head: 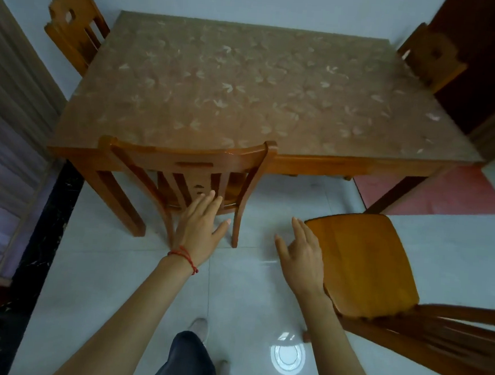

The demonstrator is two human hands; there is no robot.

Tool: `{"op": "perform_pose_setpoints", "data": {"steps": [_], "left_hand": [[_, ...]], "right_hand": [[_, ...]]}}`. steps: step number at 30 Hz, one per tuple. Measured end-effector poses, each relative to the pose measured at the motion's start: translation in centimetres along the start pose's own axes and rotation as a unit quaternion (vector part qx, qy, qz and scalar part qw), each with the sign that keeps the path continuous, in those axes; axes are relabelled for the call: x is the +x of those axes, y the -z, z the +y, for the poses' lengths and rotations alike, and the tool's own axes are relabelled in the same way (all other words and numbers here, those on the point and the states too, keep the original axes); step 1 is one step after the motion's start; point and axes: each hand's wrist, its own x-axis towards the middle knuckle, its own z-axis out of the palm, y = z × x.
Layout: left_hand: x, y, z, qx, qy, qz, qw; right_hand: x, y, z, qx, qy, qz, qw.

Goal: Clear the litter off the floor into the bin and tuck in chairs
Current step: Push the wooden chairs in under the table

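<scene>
You stood facing the dining table [248, 84] with both arms stretched forward and down. Your left hand [200, 228] was flat, palm down, fingers together and thumb splayed, holding nothing; just beyond its fingertips sat the tucked chair [188, 165], whose backrest was already close against the table edge. Your right hand [300, 253] was likewise spread and empty, fingers pointing ahead, its outer edge just beside the front corner of the pulled-out chair [364, 264], though contact could not be told.

That chair stood to the right of your right hand, well clear of the table and turned at an angle, backrest nearest you. To finish it well, you probably needed to take the seat or backrest with both hands, square it to the table's near edge first, then slide it straight under, keeping its legs off the table leg [393, 196] beyond your right fingertips. No litter or bin showed on the tiled floor [250, 291] around your hands.
</scene>
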Motion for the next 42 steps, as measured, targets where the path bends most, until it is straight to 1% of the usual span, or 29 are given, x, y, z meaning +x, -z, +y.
{"op": "perform_pose_setpoints", "data": {"steps": [3,7,10,11,14,17,20,23,26,31,35,38,42], "left_hand": [[0.7,-1.5,2.3,0.01,-0.058,-0.026,0.998],[2.6,-3.8,5.3,0.016,-0.163,-0.071,0.984],[3.9,-5.4,7.3,0.017,-0.228,-0.114,0.967],[4.4,-6.1,8.1,0.02,-0.255,-0.137,0.957],[4.9,-7.6,9.5,0.029,-0.299,-0.175,0.937],[4.5,-9.3,11.5,0.033,-0.369,-0.222,0.902],[3.2,-10.9,13.5,0.038,-0.427,-0.261,0.865],[1.0,-12.7,15.2,0.037,-0.502,-0.282,0.817],[-2.4,-13.7,17.1,0.041,-0.557,-0.309,0.77],[-8.8,-15.1,19.5,0.037,-0.665,-0.325,0.671],[-13.7,-15.9,21.3,0.046,-0.718,-0.329,0.611],[-17.3,-16.6,22.5,0.058,-0.744,-0.325,0.582],[-22.3,-17.4,24.0,0.069,-0.747,-0.341,0.567]], "right_hand": [[-1.3,1.3,2.2,0.003,-0.034,0.032,0.999],[-2.5,2.8,4.7,0.008,-0.106,0.087,0.99],[-3.5,3.1,6.1,0.003,-0.193,0.114,0.974],[-4.1,3.2,6.6,0.006,-0.233,0.128,0.964],[-5.7,2.9,7.2,0.001,-0.29,0.153,0.945],[-8.0,2.5,7.9,-0.015,-0.349,0.188,0.918],[-11.2,2.0,8.4,-0.035,-0.389,0.25,0.886],[-15.2,1.4,8.5,-0.047,-0.445,0.285,0.847],[-19.7,0.9,8.2,-0.069,-0.497,0.306,0.809],[-27.3,-0.2,7.4,-0.084,-0.579,0.334,0.739],[-32.5,-1.0,7.2,-0.092,-0.635,0.343,0.685],[-36.1,-1.2,7.4,-0.096,-0.659,0.342,0.663],[-40.8,-0.6,8.3,-0.093,-0.675,0.34,0.648]]}}
